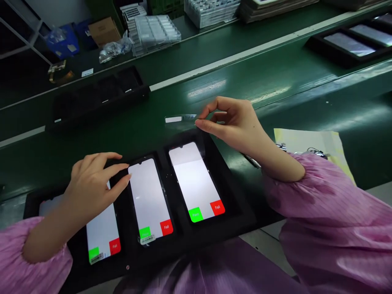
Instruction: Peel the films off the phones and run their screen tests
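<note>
My right hand (234, 122) pinches the edge of a clear film (189, 117) with a white label strip at its far end. The film is held above the top of the right-hand phone (196, 179), whose lit white screen shows a green Pass and a red Fail box. My left hand (94, 177) has its fingers apart, thumb and index tips at the upper left corner of the middle phone (151, 196). Beneath that hand, another lit phone (102, 228) is partly hidden. These phones lie in slots of a black tray (214, 234); a further screen shows dimly at its left end.
An empty-looking black tray (101, 96) sits beyond on the green bench (232, 90). At the far right is another tray (339, 55) with screens. Clear plastic trays (156, 32), a carton (104, 32) and a blue bin (63, 43) stand behind. Yellow-edged paper (309, 139) lies by my right sleeve.
</note>
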The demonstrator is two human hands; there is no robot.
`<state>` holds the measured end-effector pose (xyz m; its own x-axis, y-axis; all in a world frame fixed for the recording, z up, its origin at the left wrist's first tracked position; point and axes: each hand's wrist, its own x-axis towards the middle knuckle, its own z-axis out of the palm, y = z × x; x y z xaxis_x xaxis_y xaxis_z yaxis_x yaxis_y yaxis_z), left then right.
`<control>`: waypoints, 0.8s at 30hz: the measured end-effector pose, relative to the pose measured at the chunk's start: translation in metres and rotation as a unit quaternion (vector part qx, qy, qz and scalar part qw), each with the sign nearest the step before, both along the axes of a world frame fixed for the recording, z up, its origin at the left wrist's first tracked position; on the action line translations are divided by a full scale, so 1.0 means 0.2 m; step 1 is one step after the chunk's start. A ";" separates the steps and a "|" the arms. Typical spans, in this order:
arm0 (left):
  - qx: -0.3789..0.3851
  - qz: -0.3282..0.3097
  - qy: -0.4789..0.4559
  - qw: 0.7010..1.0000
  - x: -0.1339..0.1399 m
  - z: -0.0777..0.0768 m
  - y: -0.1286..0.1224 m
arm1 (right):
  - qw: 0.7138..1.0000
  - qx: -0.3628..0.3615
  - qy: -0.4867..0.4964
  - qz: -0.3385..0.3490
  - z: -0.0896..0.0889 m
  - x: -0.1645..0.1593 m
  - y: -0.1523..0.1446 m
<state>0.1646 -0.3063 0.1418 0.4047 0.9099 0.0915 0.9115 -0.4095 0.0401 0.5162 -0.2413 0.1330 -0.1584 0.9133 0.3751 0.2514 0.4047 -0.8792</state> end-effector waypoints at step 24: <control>-0.120 -0.042 -0.334 0.934 0.28 0.01 -0.15 | 0.994 -0.078 -0.036 0.071 -0.08 0.18 -0.18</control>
<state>0.2206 -0.3366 0.1429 0.4005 0.9047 0.1456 0.6154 -0.3833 0.6888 0.5513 -0.2763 0.1167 -0.3105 0.9260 0.2145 0.2664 0.3014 -0.9155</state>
